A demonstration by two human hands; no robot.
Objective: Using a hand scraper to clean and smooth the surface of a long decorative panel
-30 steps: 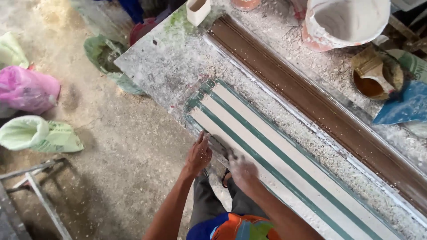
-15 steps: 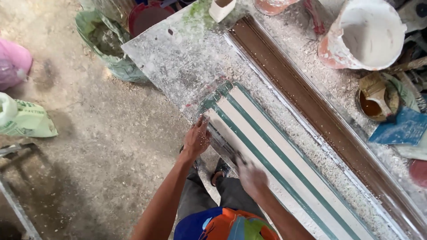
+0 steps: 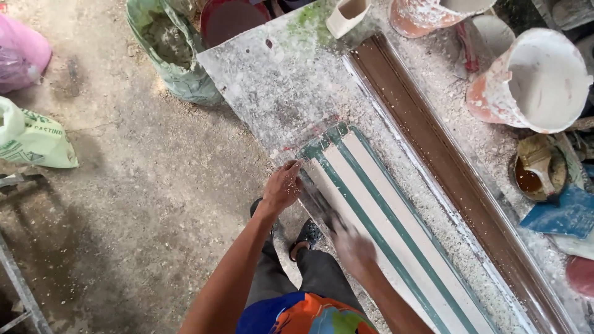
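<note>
Green-and-white striped moulding (image 3: pixel 396 229) lay lengthwise on the dusty worktable (image 3: pixel 272 93) in the head view, running from the table's middle down toward the lower right, where the picture edge cut off its far end. The left hand (image 3: pixel 281 185) rested at the near edge of the moulding's upper end, fingers curled down over that edge; whether they gripped it or only pressed could not be told. The right hand (image 3: pixel 352 247) sat lower along the same near edge and was smeared by motion blur, so its fingers and anything in them were impossible to make out. Beside the moulding, farther from the person, a long brown profile (image 3: pixel 445 167) lay parallel, its lower end also cropped. A white-crusted bucket (image 3: pixel 544 80) stood at the upper right, partly out of frame, with a small tin and brush (image 3: pixel 535 170) below it. A green sack (image 3: pixel 167 49) stood on the floor just beside the table's left corner.
</note>
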